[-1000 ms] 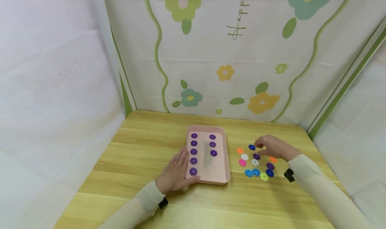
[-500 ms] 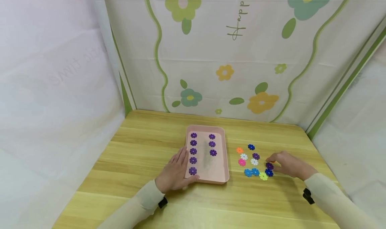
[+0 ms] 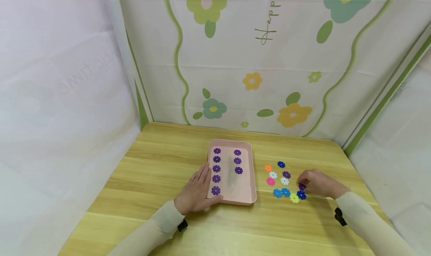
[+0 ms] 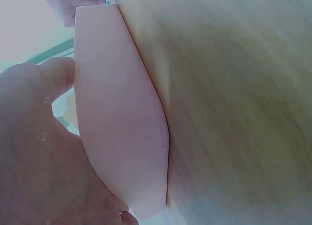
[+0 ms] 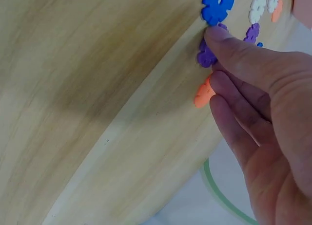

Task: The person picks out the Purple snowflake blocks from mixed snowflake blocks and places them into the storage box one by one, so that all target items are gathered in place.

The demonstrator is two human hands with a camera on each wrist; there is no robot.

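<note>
My right hand (image 3: 321,183) is at the right end of the loose pieces, its thumb and index finger pinching a purple flower-shaped plastic disc (image 5: 206,53) low over the table. A dark blue flower disc (image 5: 218,9) lies just beside it, and an orange one (image 5: 203,92) shows near the other fingertips. Fingers straight, my left hand (image 3: 194,192) rests against the left side and near corner of a shallow pink tray (image 4: 119,98). Inside the tray, purple flower discs (image 3: 216,168) stand in a left column of several, with three more purple discs (image 3: 237,161) in a right column.
Between tray and right hand lie loose flower discs: two white ones (image 3: 284,181), a pink one (image 3: 271,181), an orange one (image 3: 268,168), joined light blue ones (image 3: 281,192), a yellow-green one (image 3: 294,198), another purple one (image 3: 286,174). A printed cloth (image 3: 229,54) hangs behind the table.
My right hand has moved rightward and nearer from above the middle discs to the purple disc at the right, and its fingers have closed there. The left hand stays on the tray.
</note>
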